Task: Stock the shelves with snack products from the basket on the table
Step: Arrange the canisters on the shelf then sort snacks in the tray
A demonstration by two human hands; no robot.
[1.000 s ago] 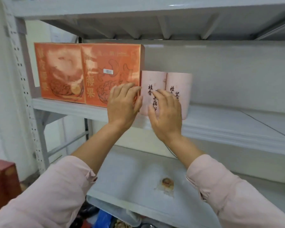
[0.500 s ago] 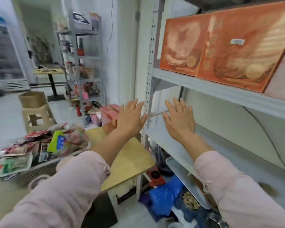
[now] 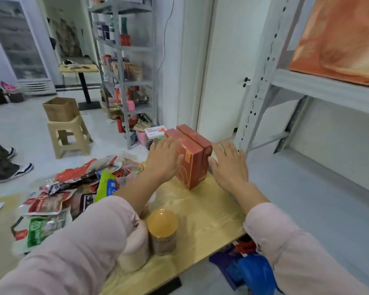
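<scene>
Change: left hand (image 3: 164, 160), right hand (image 3: 229, 167) now flank red boxes (image 3: 192, 158);
Grip: both flat, holding nothing;
Boxes: two, upright, touching

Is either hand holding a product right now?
No, the left hand and right hand are both open with straight fingers, flanking the red boxes that stand on the table.

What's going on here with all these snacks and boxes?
A person is stocking shelves. Their left hand lies flat against one side of two red boxes standing together on the wooden table, and the right hand, fingers straight, is close to the other side. Nothing is lifted yet. Snack packets lie heaped nearby.
</scene>
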